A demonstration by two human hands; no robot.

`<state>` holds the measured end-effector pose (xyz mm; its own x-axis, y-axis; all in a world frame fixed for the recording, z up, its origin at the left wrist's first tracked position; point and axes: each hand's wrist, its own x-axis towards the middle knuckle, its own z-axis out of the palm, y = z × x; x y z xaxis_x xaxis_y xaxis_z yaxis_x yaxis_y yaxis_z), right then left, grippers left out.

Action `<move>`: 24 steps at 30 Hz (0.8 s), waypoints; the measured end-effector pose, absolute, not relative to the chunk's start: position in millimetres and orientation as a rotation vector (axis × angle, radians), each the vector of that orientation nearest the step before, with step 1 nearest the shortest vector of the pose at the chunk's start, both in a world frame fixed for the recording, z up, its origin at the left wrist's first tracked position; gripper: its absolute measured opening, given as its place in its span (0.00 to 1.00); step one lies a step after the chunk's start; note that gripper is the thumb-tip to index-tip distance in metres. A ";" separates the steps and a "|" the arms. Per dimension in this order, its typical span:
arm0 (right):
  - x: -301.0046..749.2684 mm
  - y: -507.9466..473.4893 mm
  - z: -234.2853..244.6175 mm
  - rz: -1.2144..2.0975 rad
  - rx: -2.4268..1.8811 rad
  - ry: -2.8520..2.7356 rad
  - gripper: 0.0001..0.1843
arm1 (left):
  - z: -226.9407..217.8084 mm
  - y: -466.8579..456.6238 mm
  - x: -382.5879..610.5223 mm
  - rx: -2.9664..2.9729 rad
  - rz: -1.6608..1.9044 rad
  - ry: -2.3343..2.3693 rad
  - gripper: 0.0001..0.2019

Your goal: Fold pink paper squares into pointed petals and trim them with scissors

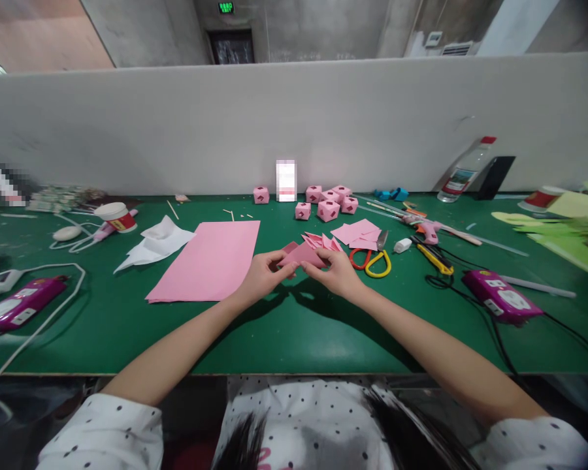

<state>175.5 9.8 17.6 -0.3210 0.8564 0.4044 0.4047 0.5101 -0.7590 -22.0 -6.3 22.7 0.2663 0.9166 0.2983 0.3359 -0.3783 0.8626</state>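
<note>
Between my two hands, just above the table, is a folded piece of pink paper (302, 254). My left hand (266, 273) pinches its left end, thumb in front and fingers behind. The right end is pinched the same way by my right hand (337, 273). Directly behind it lie several folded pink paper pieces (323, 240), partly hidden by the held one. A stack of large pink sheets (210, 261) lies left of my left hand. Small pink paper squares (357, 232) and scissors (378, 262) with one red and one yellow handle loop lie beyond my right hand.
Several finished pink paper cubes (328, 209) sit near the partition, beside an upright phone (286, 179). To the right are a glue gun (427, 228), a yellow utility knife (435, 258), a purple power strip (500, 297) and a bottle (465, 173). Left stands a paper cup (117, 217) behind white tissue (157, 241).
</note>
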 end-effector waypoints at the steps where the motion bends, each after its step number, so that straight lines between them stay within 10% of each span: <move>1: 176.6 10.3 18.0 0.694 -1.048 -1.921 0.20 | 23.7 -5.3 -23.6 1.859 1.091 1.136 0.14; 24: 182.1 9.5 24.7 0.595 -1.062 -2.337 0.15 | 17.5 0.6 -22.4 1.789 1.063 1.043 0.14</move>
<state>182.1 9.5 24.7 -0.5700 0.7795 0.2596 0.5603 0.5999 -0.5711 -22.4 0.6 17.5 0.3098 0.9127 0.2665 0.2486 -0.3483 0.9038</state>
